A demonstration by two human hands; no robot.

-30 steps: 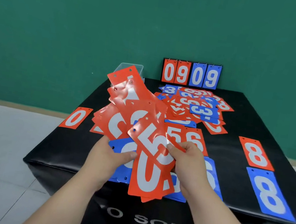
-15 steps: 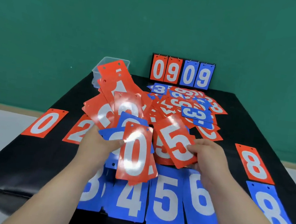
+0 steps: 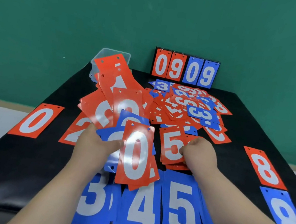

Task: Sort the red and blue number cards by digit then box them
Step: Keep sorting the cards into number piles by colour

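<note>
My left hand point(image 3: 96, 146) grips a fanned bundle of red and blue number cards point(image 3: 117, 107), with a red 0 card point(image 3: 137, 154) on top under my thumb. My right hand point(image 3: 201, 154) pinches a red 5 card point(image 3: 171, 146) lying low over a small red pile on the black mat point(image 3: 21, 160). Along the near edge lie blue piles showing 3 point(image 3: 92, 197), 4 point(image 3: 143, 207) and 5 point(image 3: 182, 211). A red 0 point(image 3: 36, 120) and a red 2 point(image 3: 74, 129) lie at the left. A red 8 point(image 3: 264, 167) and a blue 8 point(image 3: 287, 217) lie at the right.
A loose heap of unsorted red and blue cards point(image 3: 188, 108) covers the mat's far middle. A clear plastic box point(image 3: 109, 56) stands at the far left corner, partly hidden by the fan. A flip scoreboard reading 09 09 point(image 3: 185, 69) stands against the green wall.
My right hand carried the red 5 card away from the bundle, rightward and down onto the red pile. The red 0 is now the top card in my left hand. The view tilted downward.
</note>
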